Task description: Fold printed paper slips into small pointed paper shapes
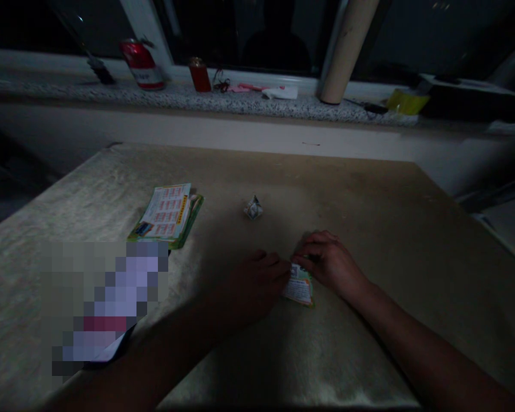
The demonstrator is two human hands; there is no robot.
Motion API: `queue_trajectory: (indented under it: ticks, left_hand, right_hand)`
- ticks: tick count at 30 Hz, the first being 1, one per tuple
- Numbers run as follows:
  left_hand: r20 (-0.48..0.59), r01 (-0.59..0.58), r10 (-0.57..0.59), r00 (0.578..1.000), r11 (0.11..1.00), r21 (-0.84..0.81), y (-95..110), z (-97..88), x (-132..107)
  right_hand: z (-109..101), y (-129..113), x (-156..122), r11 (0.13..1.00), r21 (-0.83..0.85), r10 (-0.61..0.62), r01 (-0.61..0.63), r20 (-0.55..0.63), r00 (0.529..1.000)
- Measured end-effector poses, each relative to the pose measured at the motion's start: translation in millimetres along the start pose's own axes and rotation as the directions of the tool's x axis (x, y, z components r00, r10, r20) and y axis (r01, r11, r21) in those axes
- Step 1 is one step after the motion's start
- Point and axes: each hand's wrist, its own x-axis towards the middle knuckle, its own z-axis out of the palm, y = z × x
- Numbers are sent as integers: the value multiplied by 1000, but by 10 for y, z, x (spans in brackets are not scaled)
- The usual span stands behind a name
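Both my hands rest on a beige table [369, 217] in dim light. Between them lies a small printed paper [299, 288], green and orange, partly folded. My left hand [253, 283] lies knuckles up with its fingertips pressed on the paper's left edge. My right hand [328, 260] curls over the paper's top edge, fingers pinched together on it. A little beyond the hands sits a small folded paper piece [253, 208], apart from both.
A stack of printed sheets [167, 214] lies to the left, with a blurred-out object [107, 303] nearer me. On the stone windowsill [240, 103] stand a red can [141, 64], a small red bottle [199, 74], a cardboard tube [347, 48] and small clutter.
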Motion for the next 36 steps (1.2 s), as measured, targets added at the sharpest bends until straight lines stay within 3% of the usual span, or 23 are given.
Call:
queue_trajectory:
  ticks: [9, 17, 20, 26, 36]
  left_hand:
    - [-58, -12, 16, 998, 998, 62, 132, 53, -72]
    - [-23, 11, -10, 1000, 999, 52, 156, 40, -89]
    - [-24, 7, -6, 1000, 999, 49, 153, 34, -101]
    - [-36, 4, -2, 999, 999, 44, 153, 71, -122]
    - [-29, 0, 0, 1000, 1000, -15, 143, 49, -123]
  right_hand:
    - [-9, -56, -68, 991, -25, -130, 130, -4, 992]
    - [-40, -13, -168, 991, -48, -122, 124, 48, 991]
    - [-41, -38, -173, 997, -25, -74, 75, 22, 997]
    - [42, -99, -68, 989, -35, 142, -145, -72, 987]
    - [-56, 80, -28, 979, -31, 200, -204, -100, 975]
